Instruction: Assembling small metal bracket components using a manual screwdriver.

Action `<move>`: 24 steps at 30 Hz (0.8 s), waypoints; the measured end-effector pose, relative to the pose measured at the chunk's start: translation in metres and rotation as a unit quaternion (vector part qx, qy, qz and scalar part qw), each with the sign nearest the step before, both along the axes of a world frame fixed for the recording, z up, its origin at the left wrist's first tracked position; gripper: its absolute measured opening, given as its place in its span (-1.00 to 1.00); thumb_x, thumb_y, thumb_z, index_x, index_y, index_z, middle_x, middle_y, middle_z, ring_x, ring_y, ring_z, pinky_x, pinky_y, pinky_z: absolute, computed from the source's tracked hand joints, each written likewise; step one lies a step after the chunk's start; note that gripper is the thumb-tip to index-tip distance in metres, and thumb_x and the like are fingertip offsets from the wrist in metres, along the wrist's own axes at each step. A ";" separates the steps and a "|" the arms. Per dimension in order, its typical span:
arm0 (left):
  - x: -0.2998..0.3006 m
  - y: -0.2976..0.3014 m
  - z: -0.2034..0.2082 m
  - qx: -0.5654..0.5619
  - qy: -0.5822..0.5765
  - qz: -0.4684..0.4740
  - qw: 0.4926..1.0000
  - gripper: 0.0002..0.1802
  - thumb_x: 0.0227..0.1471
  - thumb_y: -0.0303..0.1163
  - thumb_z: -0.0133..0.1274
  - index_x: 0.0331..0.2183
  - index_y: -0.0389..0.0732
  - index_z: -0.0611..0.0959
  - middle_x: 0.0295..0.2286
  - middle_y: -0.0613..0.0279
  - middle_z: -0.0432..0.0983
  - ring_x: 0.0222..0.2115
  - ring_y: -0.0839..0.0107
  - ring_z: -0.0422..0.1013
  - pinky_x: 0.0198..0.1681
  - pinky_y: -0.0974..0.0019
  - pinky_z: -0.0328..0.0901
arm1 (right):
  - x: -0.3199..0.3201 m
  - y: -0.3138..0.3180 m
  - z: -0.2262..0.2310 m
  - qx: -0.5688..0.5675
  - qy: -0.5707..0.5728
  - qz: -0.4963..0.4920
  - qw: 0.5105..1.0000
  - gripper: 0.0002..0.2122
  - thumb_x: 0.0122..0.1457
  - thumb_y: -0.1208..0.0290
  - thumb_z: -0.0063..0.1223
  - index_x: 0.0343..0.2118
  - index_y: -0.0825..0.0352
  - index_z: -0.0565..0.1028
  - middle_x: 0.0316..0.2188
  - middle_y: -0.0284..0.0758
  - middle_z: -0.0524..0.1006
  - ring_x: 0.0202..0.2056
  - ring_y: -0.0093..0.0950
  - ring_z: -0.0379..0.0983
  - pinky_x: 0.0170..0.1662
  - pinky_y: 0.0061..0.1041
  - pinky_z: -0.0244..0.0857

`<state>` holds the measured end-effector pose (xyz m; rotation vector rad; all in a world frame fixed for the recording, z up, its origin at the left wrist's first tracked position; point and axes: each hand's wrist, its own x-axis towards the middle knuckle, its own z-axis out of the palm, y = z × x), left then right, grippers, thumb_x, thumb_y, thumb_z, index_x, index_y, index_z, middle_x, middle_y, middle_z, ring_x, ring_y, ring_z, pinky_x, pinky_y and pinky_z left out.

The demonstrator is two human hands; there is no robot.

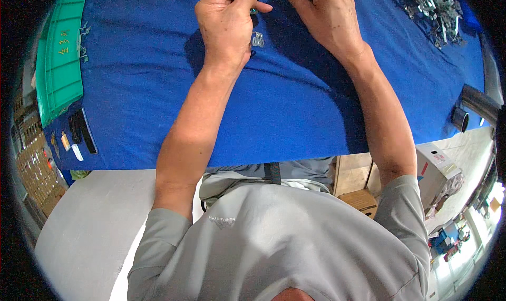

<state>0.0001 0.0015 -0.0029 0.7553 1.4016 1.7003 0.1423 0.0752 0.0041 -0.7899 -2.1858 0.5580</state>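
My left hand (225,27) is raised at the top of the view, its fingers bent together in a pinch. My right hand (333,24) faces it, thumb and fingers closed toward the same spot. Between the fingertips small dark and shiny parts show, cut off by the upper edge, so their kind is unclear. A bit of greenish clear material peeks out under the left fingers. Just below, beside the left palm, is a small clear plastic piece (258,39); I cannot tell whether it lies on the cloth or hangs from the hand.
A blue cloth (295,111) covers the table. At the left stands a green plastic bin (60,64), with small clear pieces along its side and a black flat object (88,132) nearer me. A heap of black and silver parts (432,11) lies far right, a dark tube (460,120) nearer.
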 end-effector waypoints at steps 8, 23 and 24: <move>0.000 0.000 0.000 -0.002 -0.004 -0.001 1.000 -0.74 0.12 -0.69 -0.05 -0.20 -0.36 0.69 -0.33 0.19 0.63 -0.51 0.58 0.48 -0.40 0.55 0.41 | 0.001 0.001 -0.002 0.008 -0.023 -0.006 1.000 -0.86 0.16 0.48 0.14 -0.43 0.42 0.45 -0.52 -0.12 0.47 -0.47 -0.15 0.46 -0.43 -0.27 0.30; -0.001 -0.003 -0.006 0.023 0.013 -0.007 1.000 -0.75 0.06 -0.63 0.05 -0.19 -0.31 0.70 -0.30 0.14 0.66 -0.51 0.57 0.53 -0.72 0.63 0.11 | 0.002 -0.001 0.009 -0.029 0.048 0.018 0.998 -0.89 0.14 0.52 0.15 -0.33 0.41 0.46 -0.49 -0.13 0.45 -0.48 -0.14 0.45 -0.44 -0.30 0.32; -0.002 -0.002 -0.008 0.027 0.014 -0.010 0.999 -0.75 0.06 -0.63 0.05 -0.19 -0.31 0.70 -0.30 0.14 0.66 -0.51 0.57 0.53 -0.72 0.63 0.11 | 0.002 0.002 0.005 -0.025 0.050 0.015 0.998 -0.89 0.14 0.52 0.15 -0.33 0.41 0.46 -0.49 -0.13 0.45 -0.48 -0.14 0.45 -0.44 -0.30 0.32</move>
